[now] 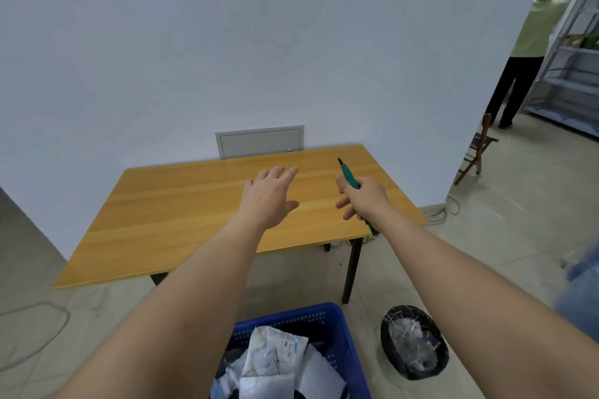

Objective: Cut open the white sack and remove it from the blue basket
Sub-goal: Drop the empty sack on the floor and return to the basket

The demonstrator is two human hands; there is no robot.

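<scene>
The blue basket point(337, 327) stands on the floor at the bottom centre, between my forearms, filled with white parcels and bags point(275, 356). I cannot tell which of them is the white sack. Both arms reach forward over the wooden table. My left hand point(270, 196) hovers above the tabletop, empty, with its fingers spread. My right hand point(363, 199) is closed around a green-handled cutter point(348, 176) whose dark tip points up and away from me.
The yellow wooden table point(181, 223) stands against a white wall. A black bin point(415, 342) with white scraps sits on the floor right of the basket. At the far right are a person point(531, 42), a metal rack point(573, 74) and a wooden chair point(479, 152).
</scene>
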